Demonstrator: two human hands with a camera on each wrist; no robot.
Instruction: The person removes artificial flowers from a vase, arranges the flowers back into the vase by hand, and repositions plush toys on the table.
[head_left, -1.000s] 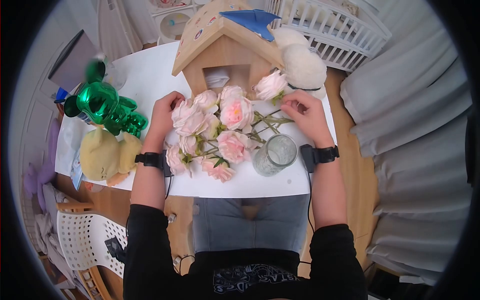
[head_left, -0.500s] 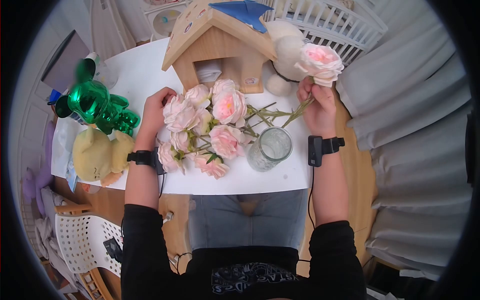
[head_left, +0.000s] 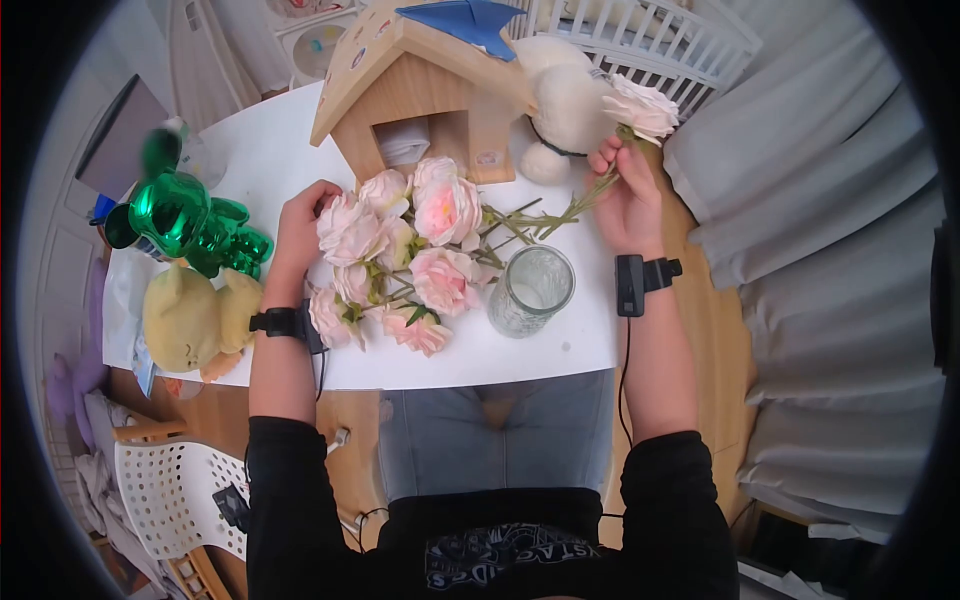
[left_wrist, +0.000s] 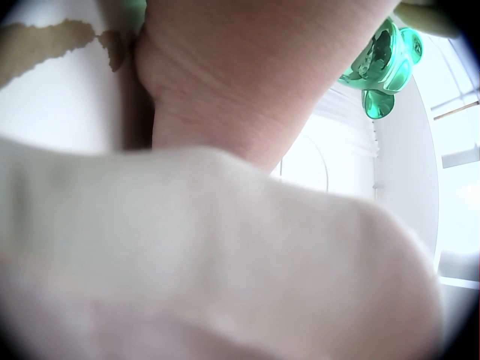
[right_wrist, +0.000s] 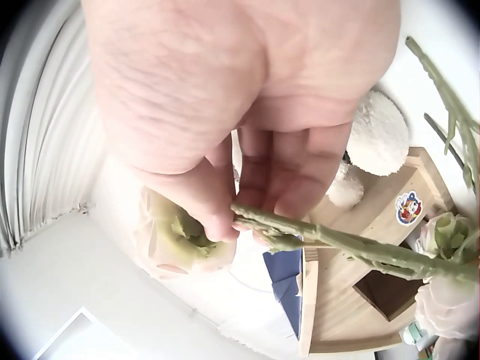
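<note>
My right hand (head_left: 632,205) pinches the green stem of a pale pink artificial rose (head_left: 643,108) between thumb and fingers, at the table's right side. The right wrist view shows the stem (right_wrist: 360,251) slanting away below the fingertips. Several more pink roses (head_left: 445,280) lie in a bunch mid-table, their stems pointing right. At the bunch's left edge rests my left hand (head_left: 300,228), fingers loosely bent and partly hidden. A blurred petal (left_wrist: 217,247) covers most of the left wrist view. Between the bunch and my right wrist stands a textured glass vase (head_left: 532,300).
Behind the roses is a wooden toy house (head_left: 400,110) with folded blue paper (head_left: 465,22) on its roof. A white plush toy (head_left: 572,100) sits beside it. At left are a shiny green figure (head_left: 178,215) and a yellow plush (head_left: 185,325).
My right hand has lifted one rose from beside the bunch and carried it right, then tilted it slightly. The left hand has stayed by the roses while the head view shifted a little.
</note>
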